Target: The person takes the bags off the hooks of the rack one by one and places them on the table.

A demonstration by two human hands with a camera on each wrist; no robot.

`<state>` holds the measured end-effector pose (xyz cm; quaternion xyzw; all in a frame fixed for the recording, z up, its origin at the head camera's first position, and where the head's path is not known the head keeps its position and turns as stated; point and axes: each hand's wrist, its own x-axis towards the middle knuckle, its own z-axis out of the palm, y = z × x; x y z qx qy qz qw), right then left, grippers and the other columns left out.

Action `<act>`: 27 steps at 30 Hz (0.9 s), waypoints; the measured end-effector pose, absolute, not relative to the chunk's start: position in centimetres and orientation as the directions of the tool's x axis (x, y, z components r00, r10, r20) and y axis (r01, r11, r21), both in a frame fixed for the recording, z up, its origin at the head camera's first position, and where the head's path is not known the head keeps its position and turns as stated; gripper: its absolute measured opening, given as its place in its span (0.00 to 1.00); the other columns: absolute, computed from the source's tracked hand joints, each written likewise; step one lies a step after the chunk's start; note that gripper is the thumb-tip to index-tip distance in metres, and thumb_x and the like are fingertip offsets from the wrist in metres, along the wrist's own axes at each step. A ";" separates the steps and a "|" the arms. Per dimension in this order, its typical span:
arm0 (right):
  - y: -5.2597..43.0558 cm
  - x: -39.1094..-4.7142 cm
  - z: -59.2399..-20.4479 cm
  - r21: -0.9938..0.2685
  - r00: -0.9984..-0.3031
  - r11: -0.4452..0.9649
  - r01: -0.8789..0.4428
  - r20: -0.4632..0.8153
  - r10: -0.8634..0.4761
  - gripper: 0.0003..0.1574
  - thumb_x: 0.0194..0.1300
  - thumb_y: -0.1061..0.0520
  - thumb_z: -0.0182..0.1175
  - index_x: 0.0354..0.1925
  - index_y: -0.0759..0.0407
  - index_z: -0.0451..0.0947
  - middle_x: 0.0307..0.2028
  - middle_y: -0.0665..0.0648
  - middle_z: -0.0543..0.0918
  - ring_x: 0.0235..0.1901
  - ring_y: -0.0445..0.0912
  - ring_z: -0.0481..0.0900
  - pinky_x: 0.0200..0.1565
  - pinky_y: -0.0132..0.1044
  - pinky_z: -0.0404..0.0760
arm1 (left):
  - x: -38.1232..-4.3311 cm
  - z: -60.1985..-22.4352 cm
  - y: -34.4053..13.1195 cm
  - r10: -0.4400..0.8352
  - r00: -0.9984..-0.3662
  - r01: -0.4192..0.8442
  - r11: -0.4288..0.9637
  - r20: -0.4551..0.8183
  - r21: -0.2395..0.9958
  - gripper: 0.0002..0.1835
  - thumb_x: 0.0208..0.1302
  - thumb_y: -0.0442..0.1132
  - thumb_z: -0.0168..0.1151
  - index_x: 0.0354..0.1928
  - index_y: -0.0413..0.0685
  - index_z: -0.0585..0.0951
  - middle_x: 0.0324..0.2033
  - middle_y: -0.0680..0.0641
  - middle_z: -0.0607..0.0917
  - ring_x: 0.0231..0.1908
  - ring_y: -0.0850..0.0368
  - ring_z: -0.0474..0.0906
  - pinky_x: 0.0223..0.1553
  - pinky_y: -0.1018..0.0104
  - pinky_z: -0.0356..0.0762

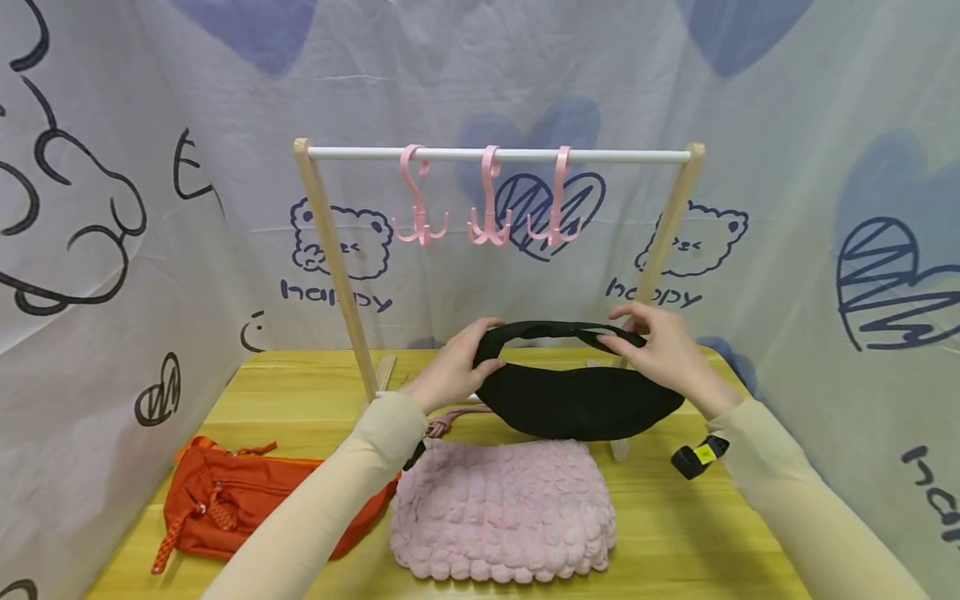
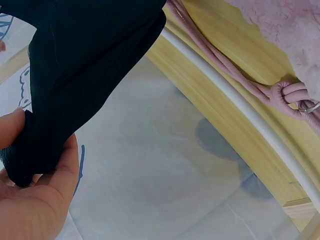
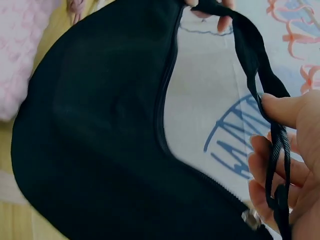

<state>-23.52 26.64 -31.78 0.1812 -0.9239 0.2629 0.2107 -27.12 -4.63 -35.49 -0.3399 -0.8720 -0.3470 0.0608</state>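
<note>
A black shoulder bag [image 1: 577, 404] hangs between both hands, above the table and behind the pink bag. My left hand [image 1: 457, 367] grips its left end, where the strap meets the body; the left wrist view shows thumb and fingers around the dark fabric [image 2: 90, 65]. On the other side, my right hand [image 1: 663, 350] pinches the strap near the bag's right end. Seen from the right wrist, the strap [image 3: 255, 55] is twisted and runs between thumb and fingers. A zipper [image 3: 165, 125] follows the bag's curved top edge.
A wooden rack with a white rod [image 1: 637, 156] stands behind the hands, three pink hooks [image 1: 489, 200] hanging from it. In front lie a puffy pink bag [image 1: 502, 508] and, to the left, an orange bag [image 1: 255, 492], partly behind my left sleeve. Printed cloth [image 1: 795, 208] encloses the table.
</note>
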 end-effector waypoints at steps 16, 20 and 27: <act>31.0 -22.5 -34.3 -0.626 -0.899 0.683 -0.377 0.426 -0.105 0.17 0.71 0.57 0.63 0.54 0.63 0.80 0.37 0.59 0.87 0.32 0.30 0.79 0.33 0.26 0.78 | -27.0 -35.7 -4.6 0.520 -0.798 0.583 0.536 0.305 0.611 0.30 0.74 0.40 0.58 0.75 0.47 0.62 0.72 0.41 0.69 0.72 0.45 0.66 0.73 0.49 0.64; 31.4 -22.5 -35.1 -0.712 -0.902 0.581 -0.393 0.420 -0.096 0.16 0.73 0.60 0.58 0.56 0.66 0.78 0.40 0.47 0.85 0.38 0.28 0.78 0.40 0.22 0.77 | -26.9 -35.8 -4.6 0.525 -0.788 0.594 0.511 0.322 0.621 0.31 0.76 0.40 0.56 0.76 0.54 0.61 0.72 0.42 0.67 0.72 0.45 0.66 0.73 0.46 0.64; 31.4 -22.7 -35.7 -0.794 -0.907 0.451 -0.409 0.407 -0.106 0.11 0.73 0.67 0.53 0.47 0.70 0.80 0.41 0.40 0.85 0.41 0.27 0.81 0.45 0.20 0.78 | -26.9 -36.0 -4.2 0.538 -0.779 0.608 0.523 0.322 0.597 0.23 0.77 0.46 0.53 0.70 0.54 0.72 0.71 0.42 0.64 0.68 0.41 0.70 0.69 0.43 0.70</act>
